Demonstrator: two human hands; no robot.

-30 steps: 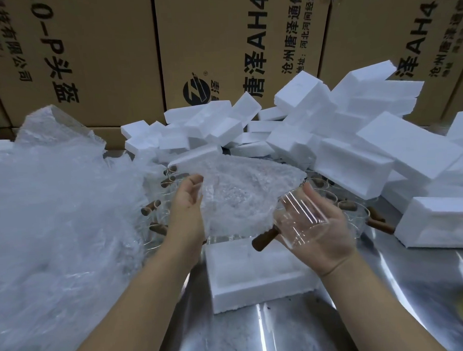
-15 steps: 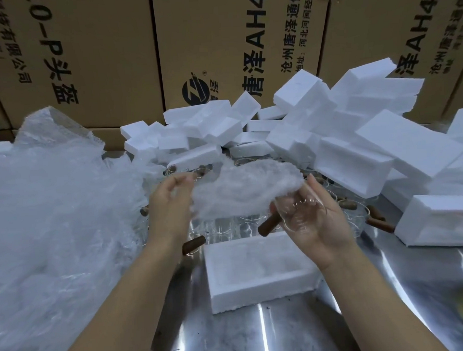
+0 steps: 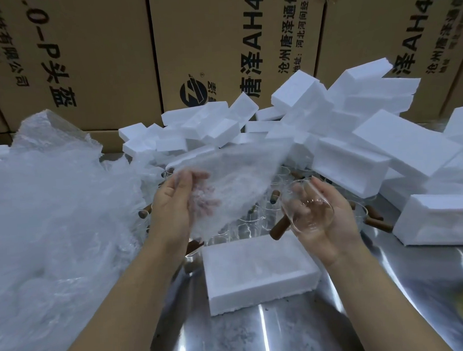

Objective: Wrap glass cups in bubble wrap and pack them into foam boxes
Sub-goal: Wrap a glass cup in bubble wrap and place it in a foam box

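Cup (image 3: 308, 210) is cradled in the right hand (image 3: 342, 225), fingers curled round it; wrap (image 3: 241, 175) is pinched by the left hand (image 3: 173, 204); a foam box (image 3: 258, 272) is seen just below both.

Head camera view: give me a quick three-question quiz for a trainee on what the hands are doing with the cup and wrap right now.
1. True or false: the glass cup already lies inside the foam box in front of the person.
2. What does the left hand hold? A) bubble wrap sheet B) foam lid C) tape roll
3. Fill in: the cup rests in the ____ hand.
Key: 1 false; 2 A; 3 right hand.
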